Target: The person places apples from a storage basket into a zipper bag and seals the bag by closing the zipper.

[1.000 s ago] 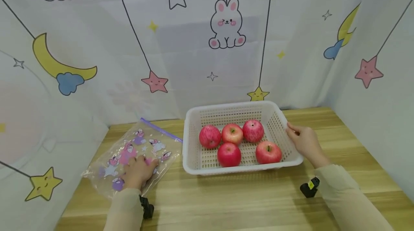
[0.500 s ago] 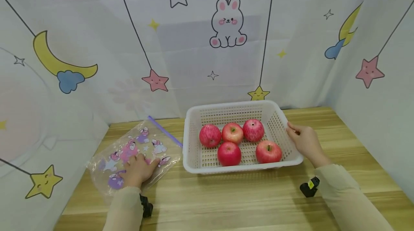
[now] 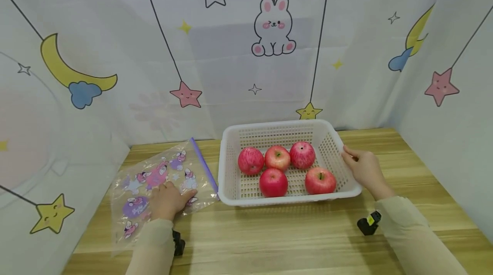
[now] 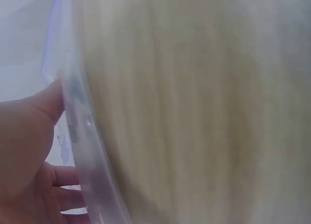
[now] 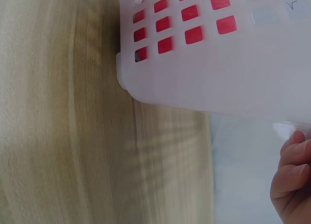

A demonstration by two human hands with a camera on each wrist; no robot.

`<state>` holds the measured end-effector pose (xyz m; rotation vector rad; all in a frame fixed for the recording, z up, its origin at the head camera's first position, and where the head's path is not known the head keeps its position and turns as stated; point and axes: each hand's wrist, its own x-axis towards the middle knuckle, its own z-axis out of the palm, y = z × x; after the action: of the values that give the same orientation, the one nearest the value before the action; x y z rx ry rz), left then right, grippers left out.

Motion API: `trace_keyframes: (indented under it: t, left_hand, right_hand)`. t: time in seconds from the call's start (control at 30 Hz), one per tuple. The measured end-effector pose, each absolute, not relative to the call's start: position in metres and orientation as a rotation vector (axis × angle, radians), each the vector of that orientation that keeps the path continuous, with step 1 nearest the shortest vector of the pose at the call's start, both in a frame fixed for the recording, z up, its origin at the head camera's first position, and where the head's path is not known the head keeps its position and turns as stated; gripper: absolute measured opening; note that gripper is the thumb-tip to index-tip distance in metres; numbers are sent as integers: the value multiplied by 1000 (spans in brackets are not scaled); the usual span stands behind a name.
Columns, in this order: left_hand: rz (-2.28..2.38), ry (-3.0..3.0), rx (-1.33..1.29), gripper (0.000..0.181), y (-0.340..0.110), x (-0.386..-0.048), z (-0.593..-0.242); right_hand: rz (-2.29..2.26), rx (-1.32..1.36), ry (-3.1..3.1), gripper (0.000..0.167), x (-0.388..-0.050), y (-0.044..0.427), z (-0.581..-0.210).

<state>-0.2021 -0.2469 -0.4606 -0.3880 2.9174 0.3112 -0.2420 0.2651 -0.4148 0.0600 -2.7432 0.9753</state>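
Observation:
A clear zip bag [image 3: 154,172] with a purple slider strip and cartoon print lies at the left of the table. My left hand [image 3: 168,200] rests palm down on it, thumb stretched toward the right; in the left wrist view its fingers [image 4: 68,197] reach behind the bag's transparent edge. Beside the bag stands a white plastic basket [image 3: 289,202] holding several red apples [image 3: 273,183]. At the basket's right end my right hand [image 3: 363,170] grips the rim, its curled fingers [image 5: 291,180] showing in the right wrist view.
The wooden table [image 3: 269,240] carries everything. A white curtain [image 3: 223,65] printed with rabbits, stars and moons hangs behind it and along both sides. A black wrist camera [image 3: 368,223] shows by each sleeve.
The zip bag has turned clockwise and shifted a little right under my left hand, spreading flatter, so its purple strip now reaches the basket's side. My right hand and the basket stay put.

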Motion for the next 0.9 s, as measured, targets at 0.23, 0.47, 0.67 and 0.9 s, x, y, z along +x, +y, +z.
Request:
trace_keyframes:
  t: [0.23,0.47,0.67,0.9]
  left_hand:
    - [398,2899,-366,96,-251,-202,-461]
    - [470,2864,-235,85,-257,-203,-461]
    - [516,2774,-212,80,-260,-203,-456]
    - [595,2735,-169,79,-261,-207,-449]
  right_hand:
    - [1004,42,-2754,39,-242,265,-416]
    - [998,36,-2750,39,-242,265,-416]
    - [998,28,-2760,38,-241,264,-416]
    - [1014,39,-2754,38,-242,266,-417]
